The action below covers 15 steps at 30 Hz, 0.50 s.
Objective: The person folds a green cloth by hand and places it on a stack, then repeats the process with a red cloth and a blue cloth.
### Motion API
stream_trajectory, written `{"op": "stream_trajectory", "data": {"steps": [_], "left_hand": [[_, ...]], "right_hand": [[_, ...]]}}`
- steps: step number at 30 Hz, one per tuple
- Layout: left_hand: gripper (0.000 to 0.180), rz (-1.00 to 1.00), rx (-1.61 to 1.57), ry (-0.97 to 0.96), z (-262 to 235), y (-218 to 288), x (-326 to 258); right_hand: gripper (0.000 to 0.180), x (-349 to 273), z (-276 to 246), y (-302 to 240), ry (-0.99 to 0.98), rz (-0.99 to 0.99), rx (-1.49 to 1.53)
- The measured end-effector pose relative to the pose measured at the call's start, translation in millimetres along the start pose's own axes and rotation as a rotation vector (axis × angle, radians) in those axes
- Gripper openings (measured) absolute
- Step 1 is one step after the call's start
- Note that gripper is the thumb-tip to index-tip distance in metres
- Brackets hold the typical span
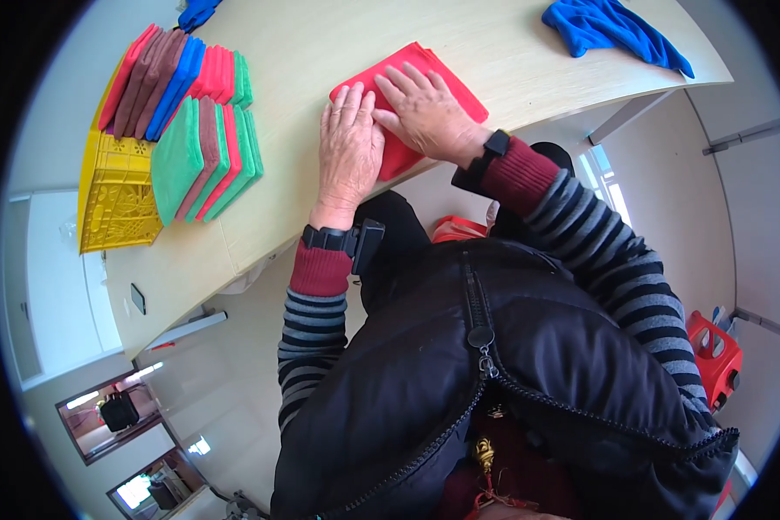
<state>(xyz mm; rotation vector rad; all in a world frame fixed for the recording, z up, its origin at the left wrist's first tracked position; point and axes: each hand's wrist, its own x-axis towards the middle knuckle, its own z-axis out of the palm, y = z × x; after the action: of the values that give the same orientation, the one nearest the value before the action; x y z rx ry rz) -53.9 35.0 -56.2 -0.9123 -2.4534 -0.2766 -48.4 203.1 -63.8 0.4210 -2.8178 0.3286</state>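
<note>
A folded red cloth (449, 84) lies flat on the pale wooden table near its front edge. My left hand (349, 147) rests palm down on the cloth's left part, fingers stretched out and pointing away from me. Just to the right, my right hand (425, 108) is also laid flat on the cloth, its fingers spread toward the upper left. The thumbs nearly meet. Both hands press on the top layer without gripping it, and they hide the middle of the cloth.
Left on the table, folded green, red, brown and blue cloths (178, 160) stand in rows by a yellow plastic basket (117, 186). A crumpled blue cloth (611, 33) lies at the far right. A dark flat phone-like object (138, 299) sits near the left end.
</note>
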Motion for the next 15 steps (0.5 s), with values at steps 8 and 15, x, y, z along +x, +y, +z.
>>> {"op": "stream_trajectory", "data": {"steps": [8, 15], "left_hand": [[0.054, -0.179, -0.034, -0.244, 31, -43, 19], [0.048, -0.32, 0.051, -0.295, 4, -29, 3]], "right_hand": [[0.061, 1, 16, 16, 0.057, -0.089, -0.007], [0.053, -36, -21, 4, 0.048, -0.076, 0.133]]}}
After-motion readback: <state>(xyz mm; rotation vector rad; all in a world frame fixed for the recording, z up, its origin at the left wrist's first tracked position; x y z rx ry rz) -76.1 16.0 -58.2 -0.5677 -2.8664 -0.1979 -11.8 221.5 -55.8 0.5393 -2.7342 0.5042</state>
